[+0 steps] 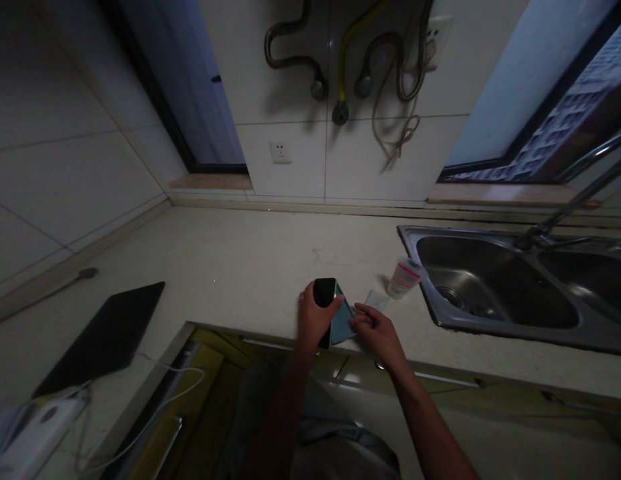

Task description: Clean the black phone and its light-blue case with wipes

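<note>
In the head view, my left hand (pixel 313 317) is closed around a dark phone (pixel 325 293) over the front edge of the counter. A flat blue-grey phone case (pixel 343 325) opens out along the phone's right side like a cover. My right hand (pixel 376 331) has its fingers bent in at the right edge of this case, apparently pinching it; the dim light blurs the exact contact. Just beyond the right hand lies a small pale packet (pixel 376 301). A clear plastic cup (pixel 404 278) with a red band leans beside the sink.
A steel double sink (pixel 430 307) with a tall faucet (pixel 540 233) is set into the counter (pixel 250 267) at right. At left lie a black flat panel (pixel 105 337), a white device (pixel 40 433) and a white cable (pixel 175 400). Pipes (pixel 343 87) hang on the tiled wall.
</note>
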A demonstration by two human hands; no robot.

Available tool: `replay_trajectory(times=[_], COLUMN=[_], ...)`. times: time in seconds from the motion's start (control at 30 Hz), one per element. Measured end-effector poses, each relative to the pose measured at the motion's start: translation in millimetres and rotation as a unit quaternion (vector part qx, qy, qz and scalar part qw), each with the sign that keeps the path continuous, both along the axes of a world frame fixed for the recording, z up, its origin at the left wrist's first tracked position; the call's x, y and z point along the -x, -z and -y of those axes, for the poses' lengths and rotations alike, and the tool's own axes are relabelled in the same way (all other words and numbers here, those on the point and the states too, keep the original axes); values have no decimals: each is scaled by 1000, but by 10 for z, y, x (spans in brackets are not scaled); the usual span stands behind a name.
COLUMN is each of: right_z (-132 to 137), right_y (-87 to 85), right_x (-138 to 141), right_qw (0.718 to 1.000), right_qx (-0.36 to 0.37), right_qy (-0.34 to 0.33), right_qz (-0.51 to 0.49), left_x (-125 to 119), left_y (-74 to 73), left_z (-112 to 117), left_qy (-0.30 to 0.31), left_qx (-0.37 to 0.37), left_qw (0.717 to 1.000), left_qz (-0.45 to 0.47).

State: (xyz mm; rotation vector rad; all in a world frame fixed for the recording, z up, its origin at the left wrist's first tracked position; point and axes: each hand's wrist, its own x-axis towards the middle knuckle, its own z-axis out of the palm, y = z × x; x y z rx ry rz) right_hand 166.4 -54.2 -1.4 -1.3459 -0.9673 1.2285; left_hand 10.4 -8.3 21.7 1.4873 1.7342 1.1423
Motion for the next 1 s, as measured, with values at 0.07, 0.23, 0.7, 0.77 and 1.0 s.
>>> replay_trajectory(times=[0.07, 0.23, 0.7, 0.77, 1.0], right_z=[37, 145, 133, 147, 111], right_y=[4, 65, 65, 50, -51], right_x=[120, 378, 561, 563, 503], right_qw=[999, 992, 989, 988, 975], right_qx=[-9, -39, -61, -58, 43], right_qy=[23, 79, 43, 28, -20], right_qz=[-37, -87, -126, -139, -219], left_x=[15, 60, 45, 26, 5], left_y=[-6, -53, -323, -365, -370], left_z=[-21, -23, 185, 196, 138], left_qy=[-16, -42, 28, 31, 44], left_qx=[-8, -16, 26, 33, 63], left_qw=[999, 999, 994, 991, 979], left_qz=[27, 9, -104, -124, -187])
